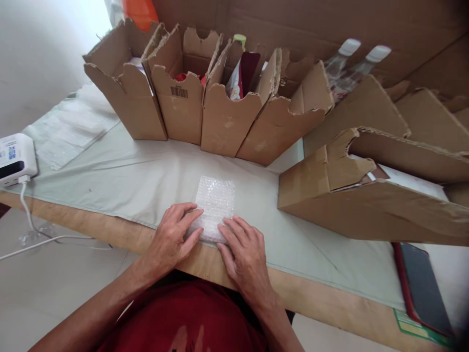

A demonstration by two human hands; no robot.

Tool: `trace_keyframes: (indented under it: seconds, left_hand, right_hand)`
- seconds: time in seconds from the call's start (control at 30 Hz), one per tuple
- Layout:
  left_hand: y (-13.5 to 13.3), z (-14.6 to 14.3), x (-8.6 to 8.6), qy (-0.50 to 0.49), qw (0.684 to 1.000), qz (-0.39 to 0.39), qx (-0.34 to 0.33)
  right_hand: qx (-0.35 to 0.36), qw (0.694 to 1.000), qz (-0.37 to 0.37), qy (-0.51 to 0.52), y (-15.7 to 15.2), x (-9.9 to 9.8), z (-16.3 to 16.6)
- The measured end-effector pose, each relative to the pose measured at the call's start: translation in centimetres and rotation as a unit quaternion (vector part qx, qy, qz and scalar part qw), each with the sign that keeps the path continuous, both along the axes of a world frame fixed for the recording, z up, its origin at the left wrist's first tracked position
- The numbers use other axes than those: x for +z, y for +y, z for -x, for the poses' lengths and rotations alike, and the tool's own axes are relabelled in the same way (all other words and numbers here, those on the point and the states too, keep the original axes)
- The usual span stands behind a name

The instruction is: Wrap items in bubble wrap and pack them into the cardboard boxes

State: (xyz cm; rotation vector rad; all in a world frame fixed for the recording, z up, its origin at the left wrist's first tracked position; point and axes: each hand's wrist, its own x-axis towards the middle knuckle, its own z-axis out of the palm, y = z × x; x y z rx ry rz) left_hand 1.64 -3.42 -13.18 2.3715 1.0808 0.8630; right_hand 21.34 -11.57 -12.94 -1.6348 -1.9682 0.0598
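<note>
A small sheet of clear bubble wrap [215,198] lies on the cloth near the table's front edge, its near end thicker, as if folded or rolled. At its left side, my left hand [178,230] holds that end, with bent fingers on top and the thumb low by the edge. My right hand [244,244] grips the opposite side in a similar way, fingertips on the plastic and thumb at the near edge. Whether anything lies inside the fold I cannot tell.
Several cut cardboard boxes [223,122] stand in a row behind; another long cardboard box [359,210] is at right. Clear plastic sheets [69,127] and a white device [16,159] with a cable lie left. A phone [421,283] rests far right. Two bottles [340,63] stand behind.
</note>
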Motion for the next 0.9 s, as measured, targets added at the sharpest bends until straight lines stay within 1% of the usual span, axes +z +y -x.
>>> trace_keyframes:
  seconds: [0.07, 0.13, 0.2, 0.23, 0.3, 0.4, 0.47, 0.53, 0.57, 0.63, 0.7, 0.73, 0.8, 0.9]
  left_hand:
    - [-0.6, 0.6, 0.2, -0.006, 0.999, 0.009, -0.036]
    - [-1.1, 1.3, 0.7, -0.009, 0.997, 0.034, -0.073]
    - [-1.4, 1.7, 1.0, -0.02, 0.994, 0.068, -0.083]
    - [-1.4, 1.8, 1.1, -0.024, 0.993, 0.082, -0.075]
    - [-0.9, 1.5, 1.1, -0.023, 0.995, 0.086, -0.048]
    - [0.2, 0.6, 0.8, 0.0, 0.999, 0.042, 0.001]
    - [0.8, 0.0, 0.6, 0.01, 0.999, 0.016, 0.031]
    - [0.9, -0.1, 0.6, 0.004, 0.998, 0.018, 0.059]
    - [0.7, 0.0, 0.7, -0.006, 0.997, 0.034, 0.074]
    - [0.1, 0.5, 0.8, -0.04, 0.99, 0.091, 0.1]
    - [-0.8, 1.1, 0.9, -0.092, 0.973, 0.172, 0.122]
    - [-1.2, 1.2, 0.9, -0.125, 0.96, 0.218, 0.125]
    - [-1.8, 1.3, 1.0, -0.198, 0.925, 0.303, 0.111]
    - [-2.0, 0.5, 1.5, -0.267, 0.872, 0.408, 0.047]
  right_hand:
    - [0.014, 1.0, 0.006, 0.018, 0.3, 0.2, -0.1]
    - [0.031, 0.997, 0.026, 0.061, 0.3, 0.6, -0.3]
    - [0.041, 0.993, 0.051, 0.098, -0.1, 0.9, -0.5]
    - [0.037, 0.992, 0.055, 0.107, -0.3, 1.0, -0.6]
    - [0.011, 0.994, 0.035, 0.1, -0.8, 1.0, -0.6]
    - [-0.021, 0.998, -0.008, 0.052, -0.9, 0.7, -0.3]
    - [-0.009, 1.0, -0.002, 0.017, -0.4, 0.5, 0.1]
    - [0.012, 1.0, 0.014, -0.008, 0.4, 0.4, 0.4]
    - [0.018, 1.0, 0.018, -0.01, 0.9, 0.3, 0.5]
    - [0.011, 1.0, 0.012, 0.014, 1.8, 0.2, 0.5]
    - [-0.011, 0.998, 0.001, 0.068, 2.1, 0.2, 0.3]
    - [-0.022, 0.995, 0.003, 0.1, 2.0, 0.3, 0.2]
    - [-0.031, 0.986, 0.02, 0.16, 1.5, 0.6, 0.3]
    - [-0.013, 0.97, 0.081, 0.228, 0.3, 1.1, 0.4]
